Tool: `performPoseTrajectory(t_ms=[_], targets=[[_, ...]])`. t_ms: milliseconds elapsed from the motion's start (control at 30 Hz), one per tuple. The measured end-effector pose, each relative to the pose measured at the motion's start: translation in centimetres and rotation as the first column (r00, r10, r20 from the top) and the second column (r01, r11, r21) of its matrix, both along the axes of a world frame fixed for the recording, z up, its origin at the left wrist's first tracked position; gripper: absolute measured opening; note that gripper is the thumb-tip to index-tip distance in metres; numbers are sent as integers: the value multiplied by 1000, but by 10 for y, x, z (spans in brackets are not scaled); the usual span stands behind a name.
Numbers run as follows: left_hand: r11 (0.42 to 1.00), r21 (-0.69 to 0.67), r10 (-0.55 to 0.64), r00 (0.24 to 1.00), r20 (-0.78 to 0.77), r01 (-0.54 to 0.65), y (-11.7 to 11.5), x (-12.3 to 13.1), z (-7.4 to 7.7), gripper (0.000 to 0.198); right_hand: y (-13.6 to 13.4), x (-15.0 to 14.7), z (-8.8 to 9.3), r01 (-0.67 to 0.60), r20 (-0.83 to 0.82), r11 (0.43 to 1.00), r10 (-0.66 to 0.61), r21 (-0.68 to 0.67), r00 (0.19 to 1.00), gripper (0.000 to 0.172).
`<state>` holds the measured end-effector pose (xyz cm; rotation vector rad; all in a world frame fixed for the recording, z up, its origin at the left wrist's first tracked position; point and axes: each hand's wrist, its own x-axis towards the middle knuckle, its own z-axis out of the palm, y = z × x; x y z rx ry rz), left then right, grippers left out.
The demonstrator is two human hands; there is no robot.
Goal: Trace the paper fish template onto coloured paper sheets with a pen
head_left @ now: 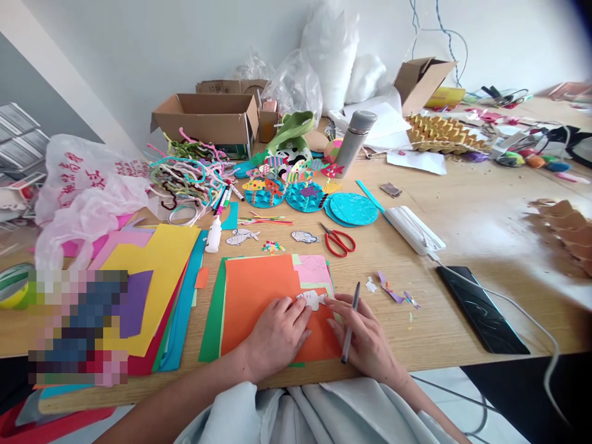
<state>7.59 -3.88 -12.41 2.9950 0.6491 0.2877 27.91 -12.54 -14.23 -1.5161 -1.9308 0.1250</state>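
1. Paper fish (313,300) lies on orange paper (259,293).
2. Left hand (280,333) rests unclenched, fingertips at the fish's left end.
3. Right hand (363,333) grasps a pen (350,324), fingertips by the tail.

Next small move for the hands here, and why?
Probably bring the pen to the edge of the white fish cutout and start tracing, with the left hand steadying it. The cutout lies on orange paper at the left fingertips, the right hand holds the pen with neither end on the cutout, and the pink paper beyond bears a faint outline.
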Motion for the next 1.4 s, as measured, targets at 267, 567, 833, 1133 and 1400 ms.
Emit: performPoseTrajectory(t_ms=[267,567,833,1133,1400], targets=[[1000,4,-4,1000,11,4,0,1,-2,37,0,-1,3,11,-5,1000,-11,20,1000,31],[1000,-7,0,999,-42,-1,0,1,1,37,0,-3,1,28,-7,999,-28,-26,1000,30],[1000,-9,7,997,-72,-7,-1,2,6,41,-1,-1,-1,24,-14,999,-25,-30,1000,31],[1000,-8,18,996,-92,-19,-2,3,6,40,-1,-2,1,20,0,1000,-20,-23,1000,32],[1000,5,11,996,-85,-11,-3,3,7,42,1,-5,6,47,7,999,-47,5,999,25]])
